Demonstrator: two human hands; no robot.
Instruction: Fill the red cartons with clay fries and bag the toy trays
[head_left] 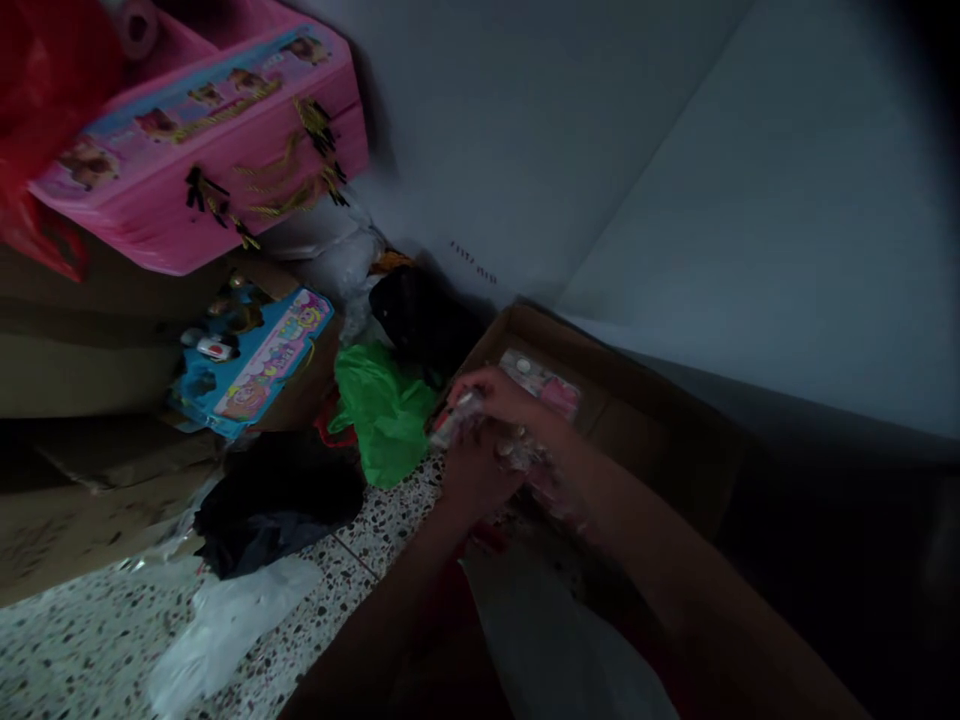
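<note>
Both my hands are together over the near left corner of an open cardboard box (637,440). My right hand (504,395) curls its fingers round a small clear plastic packet (452,420) with some red in it. Just below, my left hand (480,465) is closed against the same packet; its fingers are dark and partly blurred. More shiny clear-wrapped pieces (525,450) show between my left hand and right forearm; what is in them I cannot make out. Inside the box lies a flat clear pack with a pink item (559,395).
Left of the box lie a green plastic bag (382,410), black bags (277,500) and a white bag (232,620) on the speckled floor (82,640). A blue display carton (262,365) and a pink box (225,150) with cord handles stand farther left. A pale wall rises behind.
</note>
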